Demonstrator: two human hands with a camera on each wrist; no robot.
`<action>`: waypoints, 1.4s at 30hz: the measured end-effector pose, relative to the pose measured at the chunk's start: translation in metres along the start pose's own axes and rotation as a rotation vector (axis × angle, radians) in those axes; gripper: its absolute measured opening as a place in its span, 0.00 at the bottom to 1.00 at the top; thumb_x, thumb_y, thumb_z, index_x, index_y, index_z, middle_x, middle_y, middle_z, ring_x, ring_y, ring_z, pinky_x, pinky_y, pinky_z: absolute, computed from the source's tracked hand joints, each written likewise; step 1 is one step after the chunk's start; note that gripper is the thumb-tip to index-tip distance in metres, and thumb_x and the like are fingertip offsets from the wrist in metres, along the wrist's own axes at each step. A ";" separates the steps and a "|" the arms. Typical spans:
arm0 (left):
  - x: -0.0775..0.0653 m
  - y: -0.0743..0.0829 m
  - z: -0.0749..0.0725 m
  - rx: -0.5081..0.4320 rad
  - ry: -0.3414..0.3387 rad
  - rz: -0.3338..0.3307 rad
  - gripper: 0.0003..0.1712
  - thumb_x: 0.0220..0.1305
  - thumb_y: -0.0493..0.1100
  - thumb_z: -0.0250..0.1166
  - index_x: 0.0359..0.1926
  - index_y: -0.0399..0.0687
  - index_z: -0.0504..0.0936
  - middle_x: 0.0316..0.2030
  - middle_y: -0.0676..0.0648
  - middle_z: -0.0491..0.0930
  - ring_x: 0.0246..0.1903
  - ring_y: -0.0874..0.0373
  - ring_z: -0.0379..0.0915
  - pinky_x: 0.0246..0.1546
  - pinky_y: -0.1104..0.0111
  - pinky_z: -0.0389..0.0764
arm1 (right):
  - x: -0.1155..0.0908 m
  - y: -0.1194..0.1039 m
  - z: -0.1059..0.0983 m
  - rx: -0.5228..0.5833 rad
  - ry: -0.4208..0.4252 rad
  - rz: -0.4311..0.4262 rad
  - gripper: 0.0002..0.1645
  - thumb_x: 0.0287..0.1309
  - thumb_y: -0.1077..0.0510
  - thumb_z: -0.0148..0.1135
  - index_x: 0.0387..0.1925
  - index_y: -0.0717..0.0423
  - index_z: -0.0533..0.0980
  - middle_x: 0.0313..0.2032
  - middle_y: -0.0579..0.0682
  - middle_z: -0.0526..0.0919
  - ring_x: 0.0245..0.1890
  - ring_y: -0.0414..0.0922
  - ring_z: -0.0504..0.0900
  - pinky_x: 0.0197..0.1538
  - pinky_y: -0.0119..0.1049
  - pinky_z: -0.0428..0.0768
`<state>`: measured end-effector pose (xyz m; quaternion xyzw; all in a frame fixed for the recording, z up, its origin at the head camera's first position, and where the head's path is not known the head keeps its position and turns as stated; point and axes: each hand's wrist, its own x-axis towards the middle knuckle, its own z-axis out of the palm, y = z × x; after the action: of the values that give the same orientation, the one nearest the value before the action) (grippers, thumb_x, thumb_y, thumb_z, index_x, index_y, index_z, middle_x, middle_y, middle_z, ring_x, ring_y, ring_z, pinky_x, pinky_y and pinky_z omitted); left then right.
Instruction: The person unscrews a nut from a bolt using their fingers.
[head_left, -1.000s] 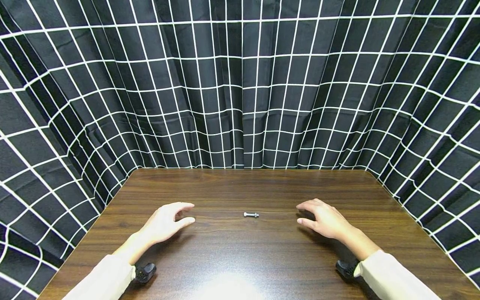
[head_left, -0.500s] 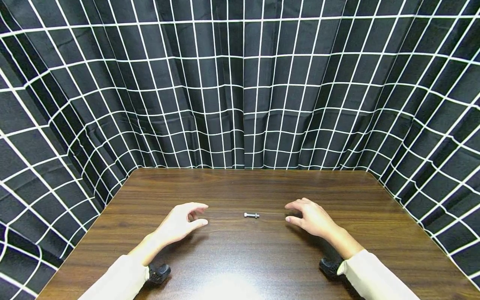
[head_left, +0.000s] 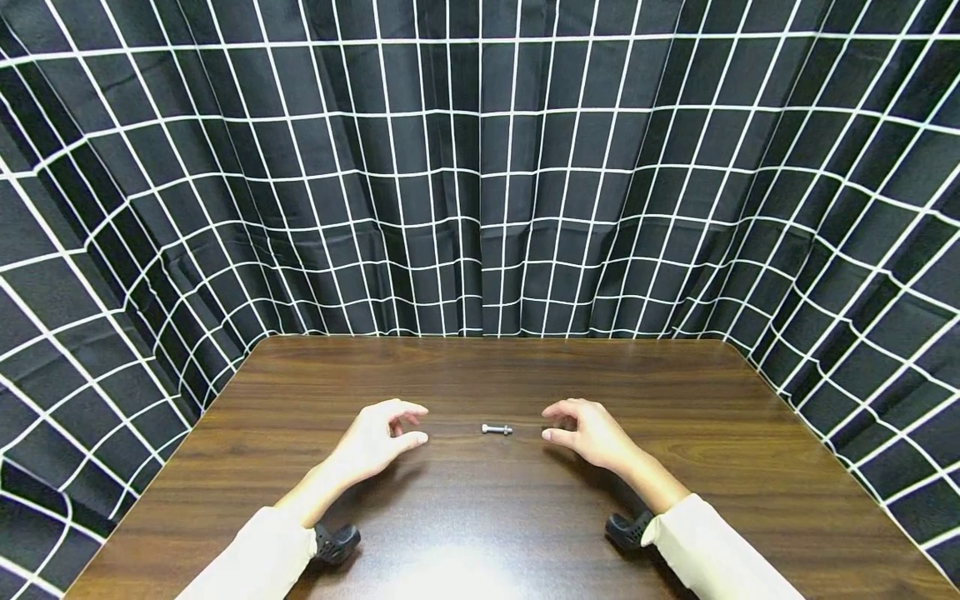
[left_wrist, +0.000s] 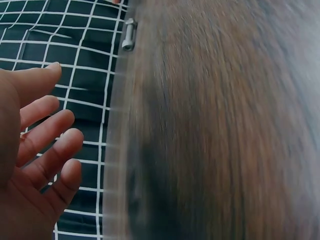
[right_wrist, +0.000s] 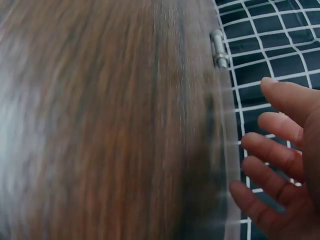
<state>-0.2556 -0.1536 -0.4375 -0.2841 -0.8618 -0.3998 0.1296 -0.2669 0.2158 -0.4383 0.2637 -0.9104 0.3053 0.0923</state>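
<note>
A small silver bolt (head_left: 497, 429) with a nut near its threaded end lies on its side on the brown wooden table (head_left: 480, 375). Its head points left in the head view. My left hand (head_left: 382, 436) hovers to the left of it, thumb and fingers spread apart with nothing between them. To the right, my right hand (head_left: 588, 431) mirrors this pose, also holding nothing. Both wrist views show relaxed, parted fingers, and the bolt appears beyond the thumb in the left wrist view (left_wrist: 129, 35) and the right wrist view (right_wrist: 219, 49).
A black curtain (head_left: 495, 192) with a white grid surrounds the table's back and sides. Each wrist carries a black device, one on the left (head_left: 337, 543) and one on the right (head_left: 626, 530). Bright glare (head_left: 453, 575) shows on the table's near part.
Both hands have moved inward toward the bolt, the left one rightward and the right one leftward. The bolt stays where it lay on the table; the head view has shifted slightly.
</note>
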 end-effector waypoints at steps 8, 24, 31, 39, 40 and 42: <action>0.008 0.002 0.015 -0.039 0.022 -0.055 0.16 0.54 0.40 0.73 0.45 0.42 0.84 0.35 0.46 0.84 0.25 0.65 0.71 0.27 0.70 0.73 | 0.008 -0.010 0.009 0.059 -0.011 0.077 0.16 0.51 0.58 0.72 0.42 0.61 0.81 0.31 0.45 0.83 0.29 0.38 0.78 0.33 0.34 0.76; 0.031 0.009 0.056 -0.116 -0.003 -0.091 0.11 0.55 0.37 0.70 0.41 0.40 0.84 0.28 0.54 0.82 0.23 0.65 0.73 0.26 0.71 0.74 | 0.016 -0.024 0.031 0.032 0.037 0.220 0.12 0.49 0.57 0.73 0.36 0.56 0.81 0.20 0.40 0.75 0.19 0.36 0.70 0.25 0.34 0.70; 0.041 0.016 0.069 -0.142 -0.065 -0.136 0.10 0.55 0.38 0.71 0.39 0.41 0.85 0.28 0.53 0.82 0.23 0.63 0.76 0.25 0.71 0.76 | 0.020 -0.034 0.042 0.022 0.070 0.269 0.11 0.47 0.57 0.74 0.34 0.54 0.82 0.19 0.40 0.73 0.19 0.38 0.69 0.24 0.35 0.68; 0.049 0.022 0.079 -0.102 -0.087 -0.157 0.10 0.53 0.39 0.71 0.38 0.44 0.85 0.25 0.55 0.81 0.25 0.63 0.76 0.27 0.70 0.74 | 0.024 -0.037 0.050 0.001 0.068 0.284 0.11 0.47 0.55 0.73 0.35 0.52 0.83 0.18 0.39 0.72 0.18 0.37 0.68 0.23 0.35 0.66; 0.049 0.023 0.080 -0.092 -0.088 -0.162 0.09 0.53 0.39 0.71 0.37 0.44 0.85 0.25 0.56 0.80 0.25 0.64 0.75 0.28 0.70 0.73 | 0.024 -0.038 0.051 -0.003 0.068 0.286 0.11 0.47 0.56 0.73 0.35 0.51 0.83 0.18 0.39 0.72 0.18 0.38 0.68 0.23 0.35 0.66; 0.050 0.025 0.082 -0.086 -0.093 -0.175 0.08 0.53 0.40 0.71 0.36 0.44 0.86 0.24 0.57 0.80 0.25 0.64 0.74 0.28 0.69 0.73 | 0.025 -0.038 0.051 -0.011 0.069 0.291 0.10 0.47 0.56 0.73 0.34 0.51 0.83 0.18 0.40 0.73 0.18 0.38 0.69 0.23 0.36 0.67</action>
<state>-0.2811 -0.0591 -0.4527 -0.2313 -0.8704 -0.4327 0.0417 -0.2680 0.1481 -0.4514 0.1177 -0.9369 0.3193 0.0800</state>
